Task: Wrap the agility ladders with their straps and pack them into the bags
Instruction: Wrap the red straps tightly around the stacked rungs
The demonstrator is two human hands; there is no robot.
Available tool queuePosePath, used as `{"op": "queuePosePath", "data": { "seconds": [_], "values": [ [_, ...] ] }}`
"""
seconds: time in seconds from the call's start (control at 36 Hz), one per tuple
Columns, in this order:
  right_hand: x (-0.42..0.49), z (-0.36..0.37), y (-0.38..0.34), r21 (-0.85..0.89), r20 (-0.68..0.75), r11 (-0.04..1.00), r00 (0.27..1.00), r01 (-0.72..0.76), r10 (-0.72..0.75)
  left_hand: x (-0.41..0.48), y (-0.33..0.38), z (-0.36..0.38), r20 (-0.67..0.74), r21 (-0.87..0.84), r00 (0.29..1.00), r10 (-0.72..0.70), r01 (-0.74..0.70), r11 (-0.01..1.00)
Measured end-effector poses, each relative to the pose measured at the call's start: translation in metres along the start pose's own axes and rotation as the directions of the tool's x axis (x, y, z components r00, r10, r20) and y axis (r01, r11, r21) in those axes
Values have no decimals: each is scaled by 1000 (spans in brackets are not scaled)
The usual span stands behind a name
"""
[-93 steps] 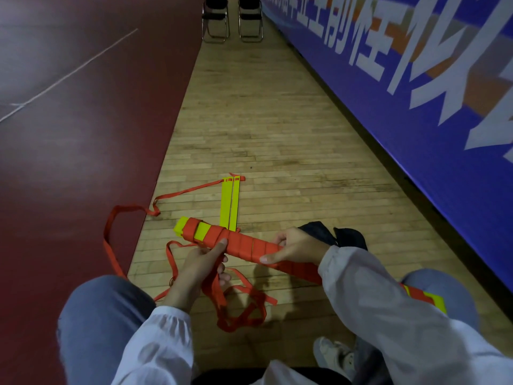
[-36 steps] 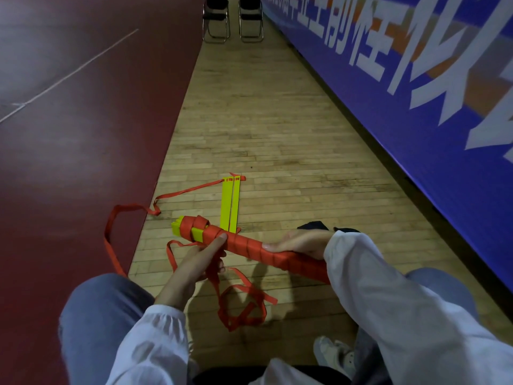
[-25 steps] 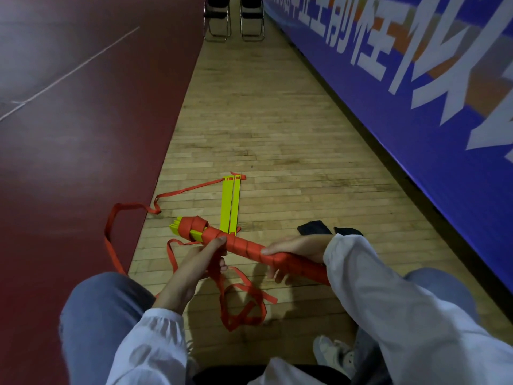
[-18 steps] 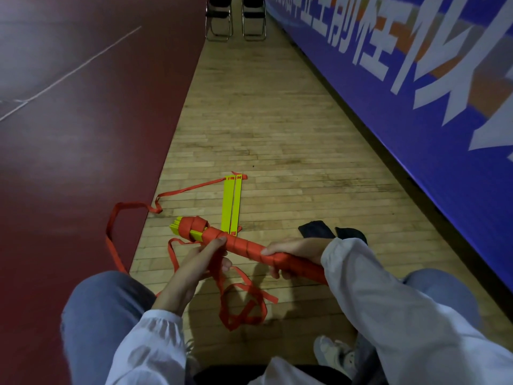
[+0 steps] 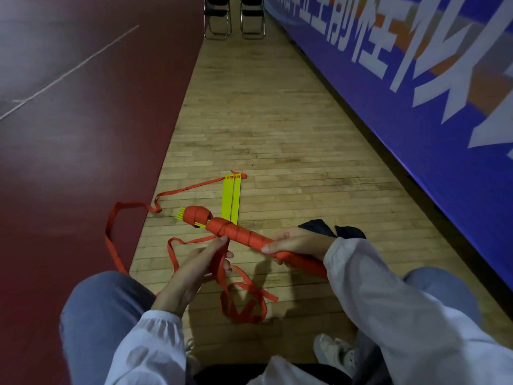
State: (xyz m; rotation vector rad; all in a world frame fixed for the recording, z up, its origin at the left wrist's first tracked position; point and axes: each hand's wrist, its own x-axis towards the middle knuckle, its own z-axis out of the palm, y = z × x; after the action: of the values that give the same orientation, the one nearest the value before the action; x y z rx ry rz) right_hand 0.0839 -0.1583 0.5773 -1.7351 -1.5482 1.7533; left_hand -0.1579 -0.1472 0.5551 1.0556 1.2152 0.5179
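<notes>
1 blue banner (image 5: 402, 87), 1 wooden floor (image 5: 263, 120), 2 chairs (image 5: 218, 15) far off. Over the floor the right hand (image 5: 299, 243) grips 1 wrapped ladder (image 5: 236, 232); the left hand (image 5: 194, 270) pinches its red strap (image 5: 219, 266). Behind: 2 yellow rungs (image 5: 231, 201), 1 black bag (image 5: 316, 227) half hidden.

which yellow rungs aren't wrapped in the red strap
The two yellow rungs lying side by side on the floor. The rest are bundled in the wrapped roll the right hand grips, only tips showing. The left hand holds the red strap.
</notes>
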Motion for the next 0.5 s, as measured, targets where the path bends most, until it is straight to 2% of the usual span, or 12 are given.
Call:
{"op": "queuePosePath", "data": {
  "seconds": [0.11,0.25,0.5],
  "values": [
    [-1,2,2,-117,-77,992,996,41,-50,0,2,2,-32,-15,999,15,-15,1000],
    [-4,7,1,-121,-148,989,983,89,-107,0,7,5,-67,-32,997,46,-48,998],
    [-3,13,-1,-216,-195,974,975,63,-107,1,8,11,-140,-44,987,73,-80,996]
  ]
}}
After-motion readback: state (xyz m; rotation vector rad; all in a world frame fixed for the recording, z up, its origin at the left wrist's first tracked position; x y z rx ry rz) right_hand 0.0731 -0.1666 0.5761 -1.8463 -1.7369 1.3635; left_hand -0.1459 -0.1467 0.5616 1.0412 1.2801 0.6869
